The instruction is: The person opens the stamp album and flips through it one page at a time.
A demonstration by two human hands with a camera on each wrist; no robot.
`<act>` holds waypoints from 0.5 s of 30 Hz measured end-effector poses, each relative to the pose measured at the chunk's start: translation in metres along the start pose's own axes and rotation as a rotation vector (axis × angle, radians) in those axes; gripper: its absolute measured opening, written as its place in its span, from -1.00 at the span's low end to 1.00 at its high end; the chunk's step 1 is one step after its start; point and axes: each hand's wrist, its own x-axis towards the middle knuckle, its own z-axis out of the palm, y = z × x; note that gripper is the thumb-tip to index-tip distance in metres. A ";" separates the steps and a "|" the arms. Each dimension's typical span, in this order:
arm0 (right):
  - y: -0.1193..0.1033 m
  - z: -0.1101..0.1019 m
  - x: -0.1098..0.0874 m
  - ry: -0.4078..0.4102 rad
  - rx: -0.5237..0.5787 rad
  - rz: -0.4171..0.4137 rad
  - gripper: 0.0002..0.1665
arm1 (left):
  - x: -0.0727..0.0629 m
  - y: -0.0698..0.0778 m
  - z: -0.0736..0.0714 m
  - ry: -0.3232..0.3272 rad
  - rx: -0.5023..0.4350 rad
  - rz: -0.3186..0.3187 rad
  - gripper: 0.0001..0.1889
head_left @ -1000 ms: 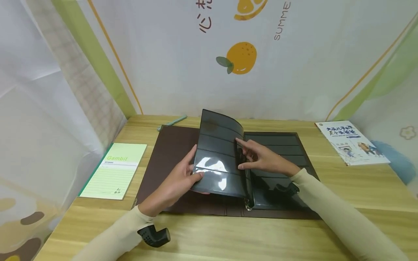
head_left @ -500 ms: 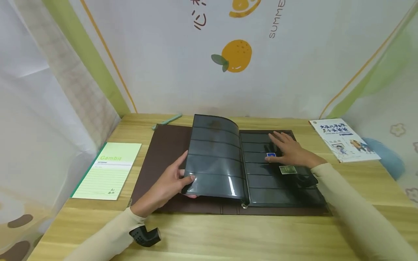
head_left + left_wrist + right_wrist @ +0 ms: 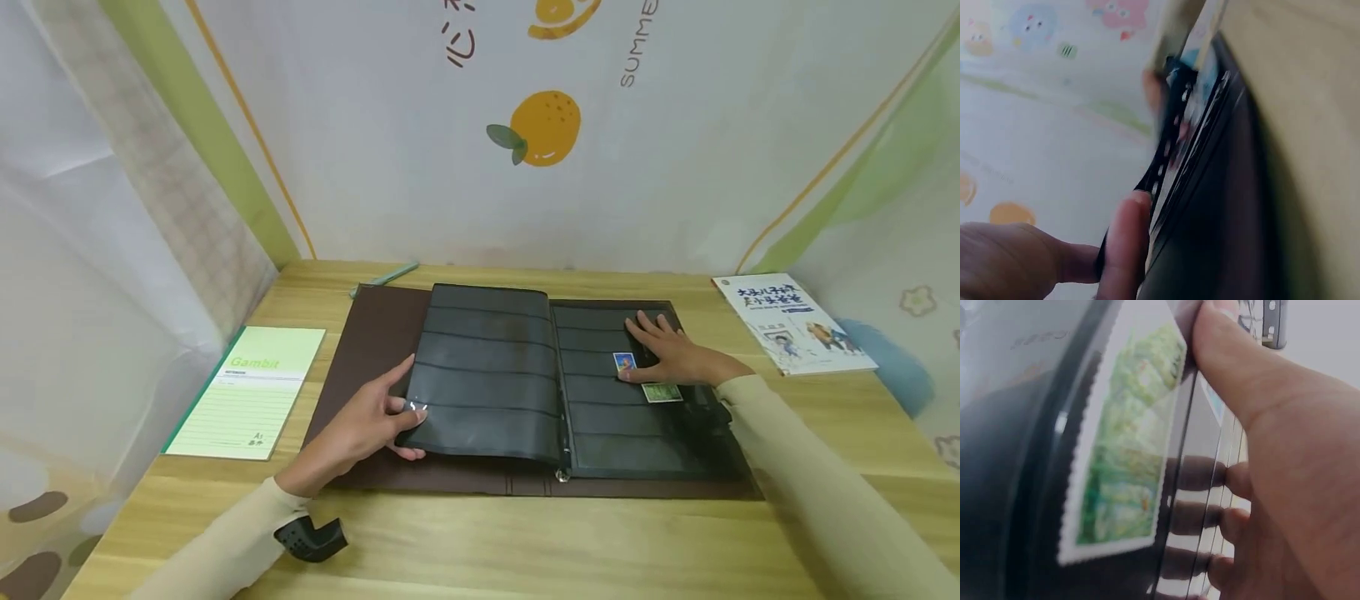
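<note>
A stamp album with a dark brown cover [image 3: 386,321] lies spread on the table. My left hand [image 3: 356,425] pinches the lower left corner of a black pocket page [image 3: 487,354] between thumb and fingers; that page lies turned over to the left. On the right-hand page [image 3: 615,450] rests my right hand [image 3: 678,354], fingers spread. Its thumb touches the page by a small blue stamp [image 3: 623,362]. Just below the thumb is a green stamp [image 3: 662,393], partly covered by the hand. Large in the right wrist view, the green stamp [image 3: 1132,437] shows a white perforated edge.
To the left of the album lies a pale green notebook [image 3: 247,392]. A light green pen [image 3: 386,277] sits behind the cover's far left corner. At the right is a white picture book [image 3: 793,323]. A printed curtain [image 3: 375,167] hangs behind the table.
My left hand has brought the raised page down to the left. My right hand has left that page near the binder rings and come to rest on the right-hand page, where two stamps now show.
</note>
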 end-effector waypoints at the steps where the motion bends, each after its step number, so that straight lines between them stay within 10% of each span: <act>1: 0.000 -0.001 0.000 -0.002 -0.003 0.000 0.30 | -0.001 0.000 -0.004 0.002 0.009 -0.010 -0.07; 15: -0.002 -0.003 -0.001 0.010 -0.022 -0.016 0.28 | -0.004 -0.007 -0.015 0.018 0.340 -0.081 -0.09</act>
